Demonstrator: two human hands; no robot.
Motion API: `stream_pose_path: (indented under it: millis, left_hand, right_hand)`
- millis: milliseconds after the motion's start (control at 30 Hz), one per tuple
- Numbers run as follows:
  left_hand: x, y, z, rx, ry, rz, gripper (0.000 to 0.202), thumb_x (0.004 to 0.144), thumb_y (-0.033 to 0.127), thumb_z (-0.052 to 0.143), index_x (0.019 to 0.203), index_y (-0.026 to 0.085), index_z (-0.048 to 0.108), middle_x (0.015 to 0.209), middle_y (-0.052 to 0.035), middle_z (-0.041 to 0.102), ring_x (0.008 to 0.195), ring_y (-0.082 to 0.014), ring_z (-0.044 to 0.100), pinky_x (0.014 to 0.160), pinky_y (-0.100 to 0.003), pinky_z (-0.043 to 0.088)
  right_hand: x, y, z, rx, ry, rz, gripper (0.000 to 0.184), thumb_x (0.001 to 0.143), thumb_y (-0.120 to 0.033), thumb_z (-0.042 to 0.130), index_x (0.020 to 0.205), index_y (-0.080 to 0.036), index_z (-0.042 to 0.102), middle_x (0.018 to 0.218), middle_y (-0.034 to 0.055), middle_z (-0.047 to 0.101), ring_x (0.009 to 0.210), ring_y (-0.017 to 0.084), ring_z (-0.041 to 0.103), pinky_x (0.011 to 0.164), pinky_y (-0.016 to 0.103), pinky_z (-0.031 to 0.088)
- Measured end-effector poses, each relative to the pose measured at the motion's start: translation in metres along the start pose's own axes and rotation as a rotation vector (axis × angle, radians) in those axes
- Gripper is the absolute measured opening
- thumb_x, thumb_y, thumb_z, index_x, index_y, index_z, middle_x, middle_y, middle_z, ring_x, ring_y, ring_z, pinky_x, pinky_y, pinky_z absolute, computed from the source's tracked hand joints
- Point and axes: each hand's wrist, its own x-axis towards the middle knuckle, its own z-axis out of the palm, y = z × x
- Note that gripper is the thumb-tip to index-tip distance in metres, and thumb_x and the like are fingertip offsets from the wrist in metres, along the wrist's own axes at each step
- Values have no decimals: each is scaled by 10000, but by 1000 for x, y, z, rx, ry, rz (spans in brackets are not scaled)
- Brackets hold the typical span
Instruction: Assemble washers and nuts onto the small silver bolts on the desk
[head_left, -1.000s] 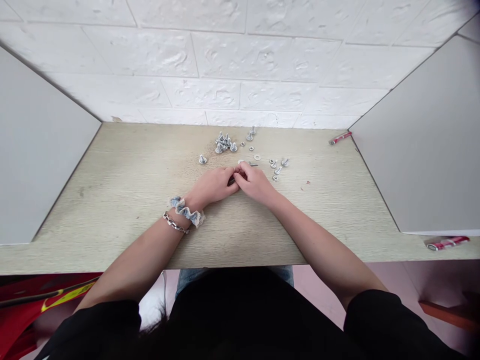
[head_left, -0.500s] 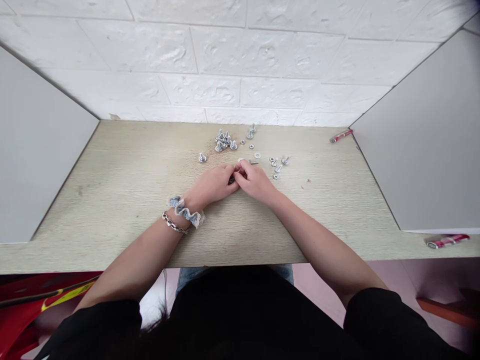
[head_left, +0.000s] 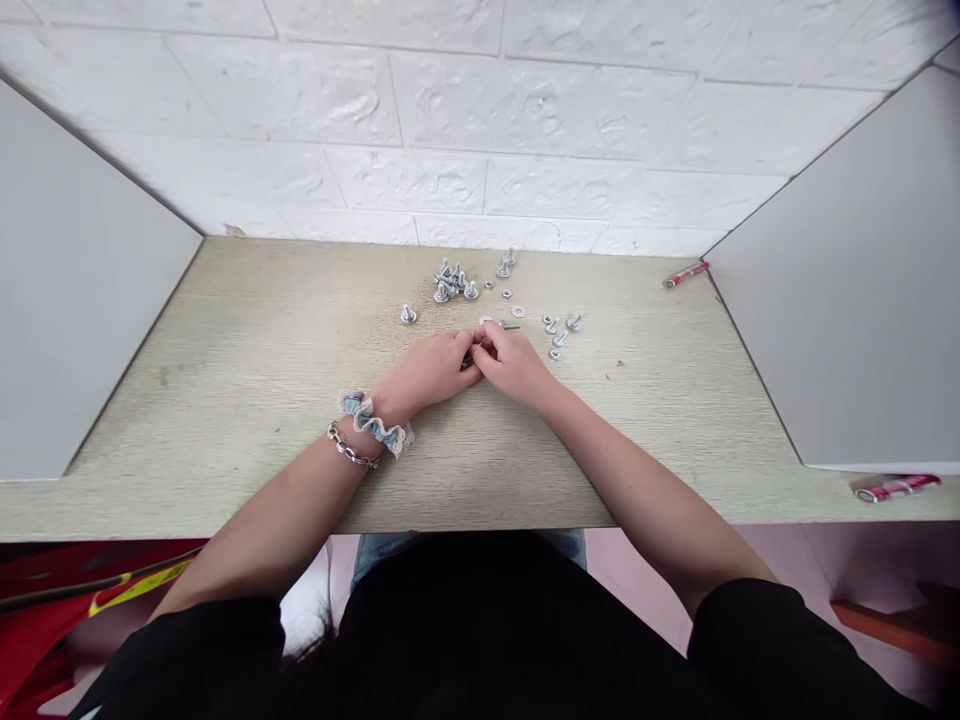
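Metal bolt [head_left: 468, 361] pinched between both hands' fingertips [head_left: 480, 352]; mostly hidden

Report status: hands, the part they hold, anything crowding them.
Left hand and right hand meet fingertip to fingertip, pinching a small dark part, mostly hidden. Loose bolts and washers lie just beyond on the table; nothing blocking.

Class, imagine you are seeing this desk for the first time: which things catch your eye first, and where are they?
First, the left hand and right hand meet at the middle of the wooden desk, pinching a small dark part between their fingertips. Just beyond them, a heap of silvery bolts with loose washers lies near the white brick wall. A frilly blue scrunchie rings the left wrist.
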Motion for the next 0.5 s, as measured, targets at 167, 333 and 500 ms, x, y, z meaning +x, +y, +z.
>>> stream_pose_path:
  millis: [167, 333, 500]
  left_hand:
    - [0, 1, -1, 6, -5, -6, 327, 909, 313, 409, 1117, 130, 582, 1105, -127, 677, 985, -260, 644, 833, -358, 497]
    - [0, 2, -2, 10, -8, -17, 325, 907, 313, 413, 1117, 131, 582, 1098, -127, 679, 984, -260, 646, 834, -357, 498]
    - [0, 1, -1, 15, -2, -15, 323, 911, 325, 404, 1099, 134, 583, 1078, -120, 680, 954, -262, 649, 802, -361, 502]
  right_hand:
    - [0, 0, 0, -8, -2, 0, 90, 846, -261, 427, 834, -209, 500, 812, 17, 621, 750, 172, 556, 701, 310, 383]
    - [0, 0, 0, -5, -1, 5, 85, 845, -254, 431, 838, -207, 501, 820, 21, 624, 764, 173, 558, 703, 307, 383]
    - [0, 0, 0, 2, -4, 4, 87, 852, -257, 434, 844, -207, 505, 815, 14, 626, 754, 168, 558, 695, 301, 381]
